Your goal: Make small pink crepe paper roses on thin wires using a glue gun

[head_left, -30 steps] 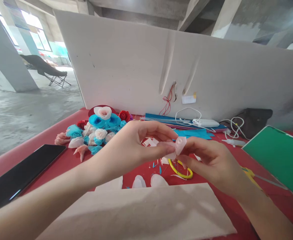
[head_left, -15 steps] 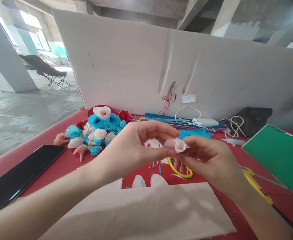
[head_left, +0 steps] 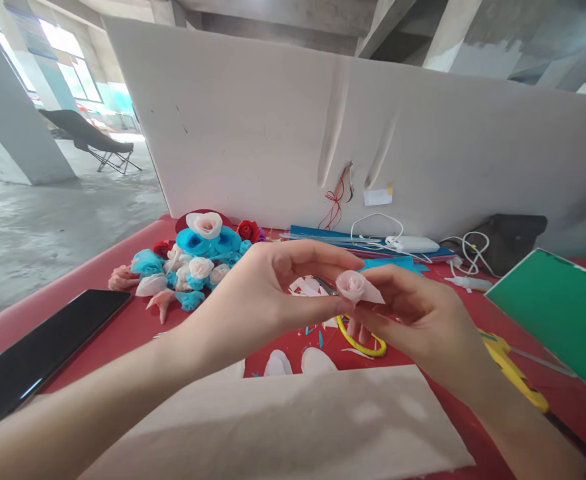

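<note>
A small pale pink paper rose [head_left: 353, 285] is held between my two hands above the table. My left hand [head_left: 293, 283] pinches its lower left side with thumb and fingertips. From the other side, my right hand [head_left: 413, 307] grips the base, its fingers curled. One pointed petal sticks out to the right. Below the hands lie yellow-handled scissors [head_left: 361, 343], partly hidden by my right fingers. Two stacks of white petals [head_left: 317, 361] rest just behind a pale board [head_left: 293, 420] on the near side.
Finished blue, white and red flowers [head_left: 200, 267] are heaped at the back left. A black phone-like slab [head_left: 47, 347] lies at left. On the right are a yellow glue gun or cutter [head_left: 513, 370] and a green board [head_left: 557, 313]. A white panel [head_left: 253, 127] stands behind.
The petal that stuck out to the left is now wrapped around the rose, making it look fuller. Both hands stay in nearly the same place.
</note>
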The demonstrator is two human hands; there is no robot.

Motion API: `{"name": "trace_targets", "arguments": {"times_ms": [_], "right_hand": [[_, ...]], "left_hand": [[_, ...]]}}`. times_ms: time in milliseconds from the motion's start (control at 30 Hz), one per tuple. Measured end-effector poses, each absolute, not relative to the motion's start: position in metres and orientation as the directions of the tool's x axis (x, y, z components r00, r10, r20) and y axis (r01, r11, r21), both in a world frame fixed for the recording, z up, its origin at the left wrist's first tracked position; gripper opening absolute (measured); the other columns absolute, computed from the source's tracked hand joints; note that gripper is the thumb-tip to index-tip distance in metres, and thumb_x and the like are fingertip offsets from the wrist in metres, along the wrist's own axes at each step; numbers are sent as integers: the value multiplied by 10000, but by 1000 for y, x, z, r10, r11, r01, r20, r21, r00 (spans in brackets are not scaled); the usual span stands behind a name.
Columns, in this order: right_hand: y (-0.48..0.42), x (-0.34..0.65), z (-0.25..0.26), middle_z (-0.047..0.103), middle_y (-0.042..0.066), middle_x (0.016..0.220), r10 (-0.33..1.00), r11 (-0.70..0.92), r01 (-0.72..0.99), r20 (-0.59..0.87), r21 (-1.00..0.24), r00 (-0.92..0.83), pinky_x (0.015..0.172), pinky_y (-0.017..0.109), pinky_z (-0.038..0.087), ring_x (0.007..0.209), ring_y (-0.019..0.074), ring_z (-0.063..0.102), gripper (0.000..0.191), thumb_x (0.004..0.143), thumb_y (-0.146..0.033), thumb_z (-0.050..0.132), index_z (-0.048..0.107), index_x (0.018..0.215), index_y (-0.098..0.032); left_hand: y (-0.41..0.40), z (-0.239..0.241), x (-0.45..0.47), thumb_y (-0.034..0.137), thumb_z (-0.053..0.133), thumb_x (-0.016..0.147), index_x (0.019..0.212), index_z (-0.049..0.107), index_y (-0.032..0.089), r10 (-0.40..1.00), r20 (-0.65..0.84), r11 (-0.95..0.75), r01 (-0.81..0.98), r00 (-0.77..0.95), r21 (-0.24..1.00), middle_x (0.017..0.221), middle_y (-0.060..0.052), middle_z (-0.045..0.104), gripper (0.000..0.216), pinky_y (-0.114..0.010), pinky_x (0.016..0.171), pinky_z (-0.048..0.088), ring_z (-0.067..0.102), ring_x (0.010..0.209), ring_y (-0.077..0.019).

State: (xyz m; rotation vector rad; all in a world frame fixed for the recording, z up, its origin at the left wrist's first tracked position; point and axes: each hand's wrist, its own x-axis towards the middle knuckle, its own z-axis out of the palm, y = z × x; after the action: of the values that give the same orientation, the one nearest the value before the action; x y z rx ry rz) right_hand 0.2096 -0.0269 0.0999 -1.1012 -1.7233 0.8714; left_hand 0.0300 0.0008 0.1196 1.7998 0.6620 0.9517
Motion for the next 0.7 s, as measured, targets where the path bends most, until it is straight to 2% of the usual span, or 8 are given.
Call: {"name": "trace_targets", "arguments": {"times_ms": [167, 367, 700], "right_hand": [[-27, 211, 101, 597, -67, 669, 917, 371, 296, 299, -880, -263, 524, 158, 479, 595, 67, 578, 121, 776, -196, 612, 596, 865, -276], [-27, 211, 101, 595, -62, 659, 914, 377, 303, 298, -875, -277, 493, 155, 467, 558, 57, 556, 187, 785, -218, 610, 614, 956, -294], [-27, 209, 101, 580, -32, 621, 916, 362, 312, 272, -879, -296, 490, 157, 449, 544, 61, 529, 144, 804, -228, 580, 632, 938, -231]], "left_hand": [[0, 121, 28, 253, 624, 771, 965, 635, 356, 780, 292, -386, 59, 553, 921, 858, 109, 686, 220, -168, 729, 545, 647, 871, -110], [1, 122, 28, 284, 634, 760, 931, 647, 332, 795, 275, -383, 95, 541, 919, 873, 101, 691, 178, -185, 756, 535, 643, 889, -121], [2, 120, 30, 266, 617, 769, 950, 673, 328, 799, 304, -407, 96, 519, 908, 812, 66, 695, 199, -242, 760, 529, 659, 806, -147]]}}
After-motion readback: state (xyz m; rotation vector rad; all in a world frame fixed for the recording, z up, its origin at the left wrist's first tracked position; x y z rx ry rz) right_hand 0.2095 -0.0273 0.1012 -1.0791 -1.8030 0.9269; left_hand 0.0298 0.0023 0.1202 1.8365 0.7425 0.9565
